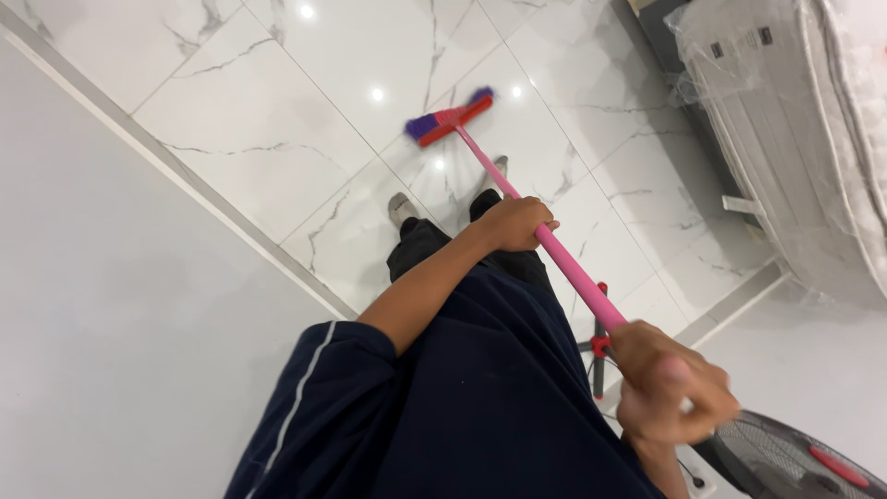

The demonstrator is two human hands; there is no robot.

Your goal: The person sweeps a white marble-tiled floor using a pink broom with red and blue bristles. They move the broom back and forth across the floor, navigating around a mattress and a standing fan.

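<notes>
Both-hand grip [591, 296] along broom [554, 249]

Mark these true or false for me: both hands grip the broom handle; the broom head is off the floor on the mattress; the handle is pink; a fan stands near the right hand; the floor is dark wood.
1. Both the left hand and right hand grip the broom handle. True.
2. The broom head lies on the wrapped mattress. False: it is over the floor.
3. The handle is pink. True.
4. A fan stands near the right hand. True.
5. The floor is dark wood. False: white marbled tiles.
</notes>
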